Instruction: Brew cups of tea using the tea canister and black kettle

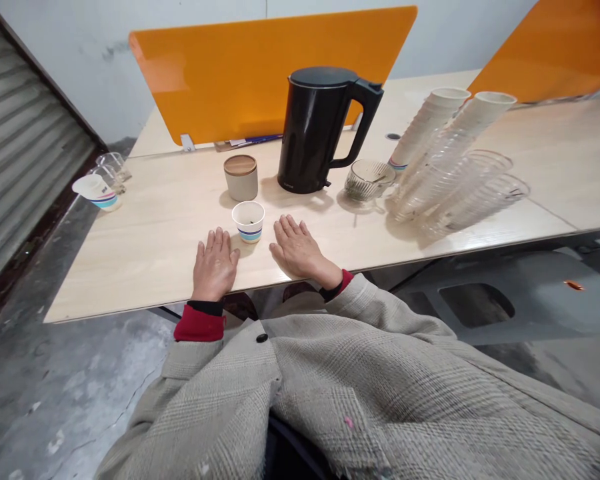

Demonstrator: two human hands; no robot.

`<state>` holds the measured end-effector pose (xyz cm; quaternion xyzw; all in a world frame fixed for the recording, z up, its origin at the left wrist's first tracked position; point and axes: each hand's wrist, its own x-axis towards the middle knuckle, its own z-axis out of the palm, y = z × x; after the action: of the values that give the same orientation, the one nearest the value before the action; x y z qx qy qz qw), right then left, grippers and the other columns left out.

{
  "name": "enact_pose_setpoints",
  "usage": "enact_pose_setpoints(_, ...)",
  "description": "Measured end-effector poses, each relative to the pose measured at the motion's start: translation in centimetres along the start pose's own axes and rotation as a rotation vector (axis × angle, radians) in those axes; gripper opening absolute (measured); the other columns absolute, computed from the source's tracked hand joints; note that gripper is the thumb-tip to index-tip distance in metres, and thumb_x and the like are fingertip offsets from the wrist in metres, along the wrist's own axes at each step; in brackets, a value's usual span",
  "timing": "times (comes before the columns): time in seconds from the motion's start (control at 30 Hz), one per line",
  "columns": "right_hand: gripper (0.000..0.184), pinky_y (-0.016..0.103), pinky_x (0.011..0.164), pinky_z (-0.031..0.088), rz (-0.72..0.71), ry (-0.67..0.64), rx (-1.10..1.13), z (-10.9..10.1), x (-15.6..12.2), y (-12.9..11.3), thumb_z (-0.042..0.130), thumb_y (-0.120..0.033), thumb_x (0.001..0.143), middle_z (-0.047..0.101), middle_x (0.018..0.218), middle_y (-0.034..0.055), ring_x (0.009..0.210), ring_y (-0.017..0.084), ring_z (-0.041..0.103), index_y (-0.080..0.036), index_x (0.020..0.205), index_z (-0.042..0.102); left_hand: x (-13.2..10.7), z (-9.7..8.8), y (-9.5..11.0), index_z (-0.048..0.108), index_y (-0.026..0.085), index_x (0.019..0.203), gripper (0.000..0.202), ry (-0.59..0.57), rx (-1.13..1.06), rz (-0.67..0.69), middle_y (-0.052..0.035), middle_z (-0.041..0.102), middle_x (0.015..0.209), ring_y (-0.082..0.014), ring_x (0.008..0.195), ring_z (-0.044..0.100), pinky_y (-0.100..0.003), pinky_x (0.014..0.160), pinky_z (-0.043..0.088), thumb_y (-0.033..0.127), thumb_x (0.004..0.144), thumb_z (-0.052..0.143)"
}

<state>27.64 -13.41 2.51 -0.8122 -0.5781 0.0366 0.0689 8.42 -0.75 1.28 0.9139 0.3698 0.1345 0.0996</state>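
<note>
My left hand lies flat on the wooden table, palm down, fingers stretched out, holding nothing. My right hand rests the same way, palm down and open. Between them, just beyond the fingertips, stands a small white paper cup with blue stripes and something dark at its bottom. Neither hand touches it. Behind the cup sit a beige jar with a wooden lid and a black electric kettle, lid closed, handle to the right.
A glass cup stands right of the kettle. Stacks of paper cups and clear plastic cups lie on their sides at the right. At the left edge are another paper cup and clear cups. Orange dividers stand behind.
</note>
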Motion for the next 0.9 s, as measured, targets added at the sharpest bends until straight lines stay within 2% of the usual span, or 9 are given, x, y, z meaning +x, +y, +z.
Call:
enact_pose_setpoints(0.13, 0.071, 0.06, 0.137, 0.016, -0.01, 0.013, -0.005, 0.2, 0.11, 0.07, 0.035, -0.039, 0.111, 0.022, 0.18, 0.0263, 0.17, 0.039, 0.019, 0.003, 0.169, 0.032, -0.08, -0.19, 0.07, 0.043, 0.008, 0.166, 0.067, -0.024, 0.019, -0.003, -0.0195, 0.033, 0.177, -0.0354, 0.169, 0.027, -0.064, 0.137, 0.019, 0.038, 0.106, 0.037)
enact_pose_setpoints(0.47, 0.071, 0.062, 0.136, 0.018, -0.012, 0.022, -0.01, 0.39, 0.2, 0.1, 0.034, -0.039, 0.11, 0.024, 0.179, 0.0266, 0.17, 0.039, 0.021, 0.002, 0.168, 0.034, -0.29, 0.02, 0.09, 0.044, 0.012, 0.166, 0.066, 0.01, 0.021, 0.005, -0.0176, 0.035, 0.177, -0.034, 0.168, 0.029, -0.062, 0.137, 0.02, 0.037, 0.106, 0.036)
enact_pose_setpoints(0.63, 0.071, 0.062, 0.136, 0.018, -0.008, 0.022, -0.016, 0.55, 0.22, 0.16, 0.033, -0.039, 0.111, 0.025, 0.179, 0.026, 0.17, 0.039, 0.021, 0.002, 0.169, 0.033, -0.33, -0.15, 0.25, 0.042, 0.006, 0.166, 0.068, -0.005, 0.029, 0.006, -0.0199, 0.034, 0.177, -0.0346, 0.169, 0.027, -0.063, 0.137, 0.02, 0.037, 0.106, 0.035)
enact_pose_setpoints(0.9, 0.071, 0.062, 0.136, 0.019, -0.014, 0.01, -0.023, 0.2, 0.12, 0.09, 0.033, -0.038, 0.111, 0.024, 0.179, 0.0262, 0.17, 0.039, 0.021, 0.002, 0.169, 0.033, -0.24, -0.1, 0.13, 0.043, 0.011, 0.166, 0.066, -0.006, 0.016, 0.004, -0.0172, 0.034, 0.177, -0.0333, 0.169, 0.027, -0.061, 0.138, 0.018, 0.037, 0.106, 0.037)
